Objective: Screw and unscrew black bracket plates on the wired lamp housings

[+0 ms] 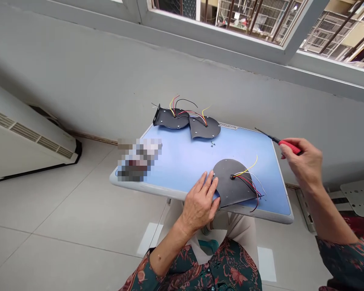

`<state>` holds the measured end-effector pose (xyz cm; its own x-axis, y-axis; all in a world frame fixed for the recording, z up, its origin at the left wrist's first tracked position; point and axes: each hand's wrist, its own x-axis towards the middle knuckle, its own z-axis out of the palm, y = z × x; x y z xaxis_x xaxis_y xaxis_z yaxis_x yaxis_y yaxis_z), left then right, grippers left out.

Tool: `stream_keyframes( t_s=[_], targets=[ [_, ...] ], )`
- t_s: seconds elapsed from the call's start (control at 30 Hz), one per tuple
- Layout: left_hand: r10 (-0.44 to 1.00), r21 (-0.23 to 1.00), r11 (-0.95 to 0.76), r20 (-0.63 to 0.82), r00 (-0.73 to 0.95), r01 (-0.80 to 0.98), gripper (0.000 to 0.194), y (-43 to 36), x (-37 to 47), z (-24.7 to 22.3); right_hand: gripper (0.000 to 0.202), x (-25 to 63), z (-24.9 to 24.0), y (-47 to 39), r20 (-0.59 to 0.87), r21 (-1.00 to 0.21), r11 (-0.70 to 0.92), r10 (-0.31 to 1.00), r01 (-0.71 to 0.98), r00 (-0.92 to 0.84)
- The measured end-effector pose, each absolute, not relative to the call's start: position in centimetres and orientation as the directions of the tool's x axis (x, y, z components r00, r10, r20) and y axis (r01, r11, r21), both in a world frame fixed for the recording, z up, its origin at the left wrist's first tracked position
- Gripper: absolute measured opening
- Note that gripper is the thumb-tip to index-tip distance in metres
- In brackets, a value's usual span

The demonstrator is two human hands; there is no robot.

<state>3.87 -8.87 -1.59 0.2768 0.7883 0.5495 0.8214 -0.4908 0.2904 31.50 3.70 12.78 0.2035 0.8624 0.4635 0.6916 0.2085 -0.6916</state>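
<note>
Near the front right of the blue table lies a black metal plate (pixel 227 190) with one rounded end, and yellow, white, red and black wires come out of its middle. My left hand (pixel 200 198) grips its left edge, fingers extended along the rim and thumb by the lower corner. Close to those fingertips is a small screw. My right hand (pixel 303 159) is closed round a red-handled screwdriver (pixel 288 146), raised off the table's right edge. Its dark shaft points up and left, touching nothing.
Two similar black wired plates, one left (pixel 170 119) and one right (pixel 210 128), sit at the back of the blue table (pixel 176 161). Several loose screws (pixel 212 143) lie in front of them. A blurred-out item (pixel 139 161) occupies the left end. Behind stands a grey wall (pixel 109 76).
</note>
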Motion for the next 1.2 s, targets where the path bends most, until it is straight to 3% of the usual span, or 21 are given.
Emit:
stream_keyframes(
  t_s=[0.07,0.13,0.27,0.43,0.73,1.2],
  targets=[
    [0.79,0.299,-0.493,0.546,0.277,0.817,0.056,-8.8,3.9,-1.7,0.017,30.0,15.1,2.2,0.448,-0.828,0.354,0.884,0.434,0.135],
    [0.792,0.307,-0.494,0.545,0.275,0.814,0.056,-8.8,3.9,-1.8,0.02,28.4,16.6,1.0,0.365,-0.911,0.339,0.928,0.234,0.078],
    [0.796,0.326,-0.498,0.54,0.275,0.803,0.058,-8.8,3.8,-1.8,0.022,25.8,16.6,0.0,0.281,-0.954,0.285,0.958,0.093,-0.054],
    [0.795,0.321,-0.499,0.538,0.278,0.805,0.056,-8.8,3.9,-1.7,0.027,22.9,14.6,-1.0,0.395,-0.883,0.413,0.911,0.225,-0.121],
    [0.793,0.348,-0.508,0.546,0.27,0.788,0.058,-8.7,3.9,-1.8,0.024,20.2,12.2,-1.3,0.515,-0.633,0.602,0.797,0.487,-0.316],
    [0.796,0.356,-0.509,0.542,0.27,0.784,0.056,-8.7,3.9,-1.8,0.014,19.9,12.1,-1.2,0.57,-0.511,0.685,0.722,0.519,-0.392]
  ],
)
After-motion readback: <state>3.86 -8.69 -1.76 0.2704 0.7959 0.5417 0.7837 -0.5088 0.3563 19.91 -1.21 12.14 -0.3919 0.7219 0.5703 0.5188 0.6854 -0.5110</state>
